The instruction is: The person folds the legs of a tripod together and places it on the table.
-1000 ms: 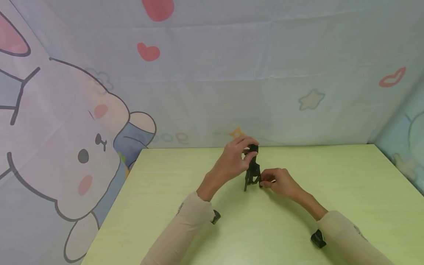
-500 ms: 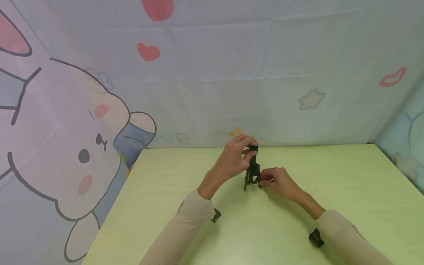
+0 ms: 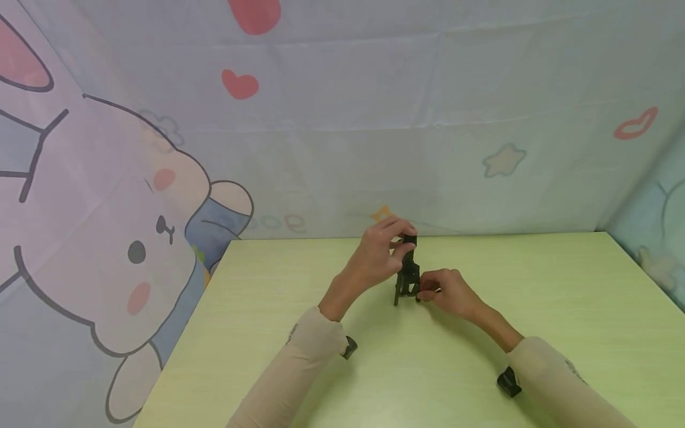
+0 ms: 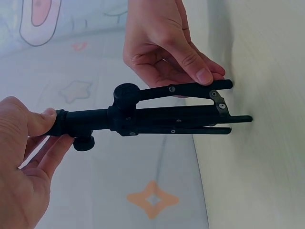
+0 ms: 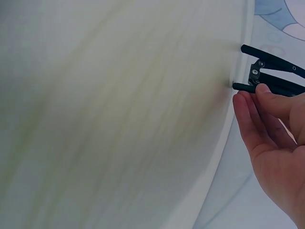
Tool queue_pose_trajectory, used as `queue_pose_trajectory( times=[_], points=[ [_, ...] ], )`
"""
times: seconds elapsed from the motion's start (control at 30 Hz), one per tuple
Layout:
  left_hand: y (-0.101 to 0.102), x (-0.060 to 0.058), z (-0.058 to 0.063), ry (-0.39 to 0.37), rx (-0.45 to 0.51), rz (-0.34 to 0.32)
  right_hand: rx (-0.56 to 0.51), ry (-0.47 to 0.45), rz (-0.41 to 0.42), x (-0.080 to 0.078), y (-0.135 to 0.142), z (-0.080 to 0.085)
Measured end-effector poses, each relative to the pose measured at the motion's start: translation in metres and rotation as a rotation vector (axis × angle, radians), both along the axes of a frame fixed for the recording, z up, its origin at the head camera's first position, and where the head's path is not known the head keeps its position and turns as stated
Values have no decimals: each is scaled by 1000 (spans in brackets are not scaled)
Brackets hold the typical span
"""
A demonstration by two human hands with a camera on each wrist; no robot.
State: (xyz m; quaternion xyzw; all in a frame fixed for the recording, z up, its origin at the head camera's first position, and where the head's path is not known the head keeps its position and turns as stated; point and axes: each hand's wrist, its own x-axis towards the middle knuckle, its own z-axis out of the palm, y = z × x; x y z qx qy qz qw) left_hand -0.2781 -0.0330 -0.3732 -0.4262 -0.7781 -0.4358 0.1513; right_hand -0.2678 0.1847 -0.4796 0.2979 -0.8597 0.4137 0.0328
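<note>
A small black tripod [image 3: 409,274] stands upright near the back of the table, its legs pointing down and only slightly spread. My left hand [image 3: 374,254] pinches its top end between thumb and fingers. Low on the right side, my right hand [image 3: 451,292] pinches one leg [image 4: 192,89] near its foot, thumb on one face and fingers behind. The left wrist view shows a round knob [image 4: 127,94] at the leg hub and a smaller knob [image 4: 84,143] below the top. In the right wrist view, two feet show, the held leg [image 5: 244,87] and another leg [image 5: 271,59].
The pale yellow-green table [image 3: 299,279] ends at a light fabric backdrop [image 3: 342,148] just behind the tripod. A printed rabbit [image 3: 107,238] covers the left drape. A black wrist device shows under each beige sleeve [image 3: 291,368].
My right hand has shifted slightly left, and the leg it pinches has swung inward, so the tripod's legs stand closer together. My left hand stays at the top, almost still.
</note>
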Motion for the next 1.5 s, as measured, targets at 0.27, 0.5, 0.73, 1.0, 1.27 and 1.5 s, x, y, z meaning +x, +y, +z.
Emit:
queue_pose_trajectory(
  times=[0.27, 0.5, 0.73, 1.0, 1.27, 1.5],
  points=[
    [0, 0, -6, 70, 24, 42, -13, -61, 4, 3, -2, 0],
    [2, 2, -11, 170, 44, 150, -27, -71, 33, 5, -6, -1],
    [3, 4, -10, 149, 55, 149, -11, -60, 46, 7, -4, -2],
    [1, 3, -10, 125, 110, 55, 8, -24, -36, 6, 5, 0],
    [1, 3, -12, 90, 115, -4, 2, -22, -66, 5, 8, 2],
    [0, 5, -11, 46, 82, -15, -24, -42, -48, 4, 8, -1]
  ],
)
